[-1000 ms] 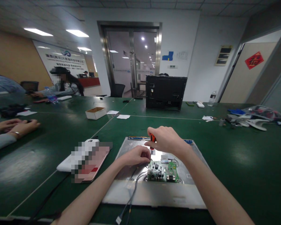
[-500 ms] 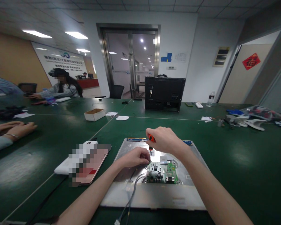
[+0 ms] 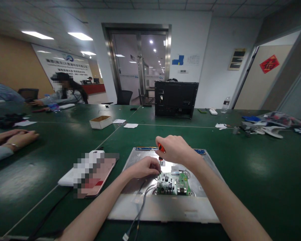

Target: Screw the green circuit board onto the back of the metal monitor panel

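Note:
My right hand (image 3: 174, 149) is wrapped round the orange and black handle of a screwdriver (image 3: 161, 148), held upright. Its shaft points down to the upper left corner of a green circuit board (image 3: 174, 184). Beside the tip, my left hand (image 3: 149, 167) has its fingers closed at that same corner; whether something small is pinched in them is hidden. The board sits on the silver back of a display panel (image 3: 198, 209) lying flat on the table. Dark cables (image 3: 143, 209) run from the board's left side over the panel's front edge to a white connector (image 3: 125, 237).
On the left lie a white power bank or phone (image 3: 67, 180) and a pink phone (image 3: 107, 174), partly blurred. A co-worker's hands (image 3: 22, 138) rest farther left. An open box (image 3: 100, 123), a black monitor housing (image 3: 176, 99), a bottle (image 3: 226, 104) and loose parts (image 3: 263, 129) stand beyond.
Both hands and the screwdriver keep nearly the same place. The whole view has shifted very slightly; the screwdriver handle looks tilted a little differently.

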Tool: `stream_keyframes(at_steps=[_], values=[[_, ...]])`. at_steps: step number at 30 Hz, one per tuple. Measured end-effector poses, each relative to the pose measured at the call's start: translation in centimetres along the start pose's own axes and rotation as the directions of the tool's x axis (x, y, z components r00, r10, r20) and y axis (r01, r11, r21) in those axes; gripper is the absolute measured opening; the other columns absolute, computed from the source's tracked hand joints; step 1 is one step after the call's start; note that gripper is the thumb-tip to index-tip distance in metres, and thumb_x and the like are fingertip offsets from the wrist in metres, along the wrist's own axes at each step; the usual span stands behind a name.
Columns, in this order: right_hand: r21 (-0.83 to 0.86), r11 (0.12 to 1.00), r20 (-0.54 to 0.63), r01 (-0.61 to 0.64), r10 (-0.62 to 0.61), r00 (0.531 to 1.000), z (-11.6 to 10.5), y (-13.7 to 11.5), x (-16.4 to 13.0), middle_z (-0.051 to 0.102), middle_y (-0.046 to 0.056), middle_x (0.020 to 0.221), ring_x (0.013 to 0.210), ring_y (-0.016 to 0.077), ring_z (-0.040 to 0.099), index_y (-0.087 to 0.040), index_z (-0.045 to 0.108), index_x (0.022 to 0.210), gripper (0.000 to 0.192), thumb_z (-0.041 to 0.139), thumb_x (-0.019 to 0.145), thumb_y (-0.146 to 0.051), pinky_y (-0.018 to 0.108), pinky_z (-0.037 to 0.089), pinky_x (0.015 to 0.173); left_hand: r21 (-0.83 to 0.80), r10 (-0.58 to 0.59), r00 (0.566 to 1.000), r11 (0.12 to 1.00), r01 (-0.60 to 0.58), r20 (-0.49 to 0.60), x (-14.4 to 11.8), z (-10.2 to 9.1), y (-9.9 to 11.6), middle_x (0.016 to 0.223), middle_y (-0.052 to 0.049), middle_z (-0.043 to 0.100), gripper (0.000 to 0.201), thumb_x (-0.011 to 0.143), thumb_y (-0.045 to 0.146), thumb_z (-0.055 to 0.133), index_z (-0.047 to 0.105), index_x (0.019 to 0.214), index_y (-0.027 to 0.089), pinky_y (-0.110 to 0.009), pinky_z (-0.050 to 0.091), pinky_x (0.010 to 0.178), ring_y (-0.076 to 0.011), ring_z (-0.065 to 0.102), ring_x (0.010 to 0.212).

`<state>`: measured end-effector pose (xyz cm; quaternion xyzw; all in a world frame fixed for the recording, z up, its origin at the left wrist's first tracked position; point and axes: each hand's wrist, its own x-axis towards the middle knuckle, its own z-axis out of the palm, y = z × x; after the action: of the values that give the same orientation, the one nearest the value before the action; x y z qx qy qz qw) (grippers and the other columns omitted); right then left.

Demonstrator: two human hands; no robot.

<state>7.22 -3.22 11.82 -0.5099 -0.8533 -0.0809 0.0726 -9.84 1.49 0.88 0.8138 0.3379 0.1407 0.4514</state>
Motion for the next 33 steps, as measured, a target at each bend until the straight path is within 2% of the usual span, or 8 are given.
stream_keyframes(at_steps=[13,19,23,26,31,33], values=[[0.033,0.998,-0.016,0.053,-0.052,0.999,-0.09,0.07,-0.23,0.069,0.003,0.088,0.075,0.0192,0.063,-0.023,0.053,0.099,0.019,0.054,0.081,-0.029,0.027,0.025,0.051,0.018,-0.002,1.0,1.0,0.002,0.005,-0.06,-0.2,-0.03,0.064,0.001,0.062,0.009,0.068,0.02,0.063,0.068,0.074,0.015,-0.021,0.04,0.057,-0.0129,0.052,0.06],[-0.022,1.0,-0.035,0.016,-0.017,0.999,0.13,-0.06,0.01,0.069,0.004,0.082,0.073,0.021,0.064,-0.024,0.057,0.094,0.025,0.052,0.086,-0.047,0.027,0.026,0.051,0.044,-0.007,1.0,0.999,0.008,-0.014,-0.02,-0.22,0.13,0.066,0.0,0.063,0.009,0.067,0.021,0.065,0.068,0.072,0.015,-0.022,0.04,0.059,-0.0139,0.054,0.063],[-0.002,0.999,-0.029,0.038,-0.038,0.999,0.18,-0.18,-0.01,0.07,0.004,0.084,0.074,0.0196,0.064,-0.024,0.056,0.097,0.015,0.051,0.087,-0.035,0.027,0.027,0.052,0.048,-0.025,1.0,0.999,0.026,-0.017,-0.01,-0.12,-0.03,0.065,0.0,0.063,0.009,0.068,0.021,0.063,0.067,0.072,0.014,-0.022,0.04,0.057,-0.0138,0.053,0.061],[0.03,0.998,-0.026,0.054,-0.054,0.998,0.11,-0.22,-0.14,0.07,0.003,0.087,0.075,0.0193,0.064,-0.024,0.053,0.102,0.02,0.054,0.083,-0.028,0.027,0.027,0.053,0.052,-0.029,1.0,0.998,0.03,-0.012,-0.03,-0.1,-0.17,0.066,0.0,0.063,0.01,0.069,0.023,0.063,0.067,0.073,0.015,-0.022,0.039,0.057,-0.0139,0.053,0.062],[-0.009,1.0,-0.004,0.017,-0.017,1.0,-0.01,-0.15,-0.06,0.069,0.004,0.084,0.074,0.0209,0.064,-0.024,0.056,0.097,0.022,0.052,0.086,-0.043,0.027,0.028,0.053,0.055,-0.027,0.999,0.998,0.028,-0.018,-0.02,-0.22,-0.21,0.066,0.001,0.061,0.009,0.068,0.023,0.064,0.065,0.072,0.015,-0.022,0.039,0.058,-0.0139,0.053,0.062],[-0.009,1.0,0.0,0.011,-0.011,1.0,0.02,-0.09,0.01,0.069,0.004,0.085,0.075,0.0206,0.064,-0.024,0.057,0.096,0.02,0.05,0.087,-0.041,0.027,0.029,0.053,0.054,-0.026,0.999,0.998,0.027,-0.018,0.01,-0.27,-0.23,0.065,0.001,0.06,0.009,0.067,0.023,0.064,0.065,0.071,0.015,-0.022,0.038,0.058,-0.0138,0.052,0.061]])
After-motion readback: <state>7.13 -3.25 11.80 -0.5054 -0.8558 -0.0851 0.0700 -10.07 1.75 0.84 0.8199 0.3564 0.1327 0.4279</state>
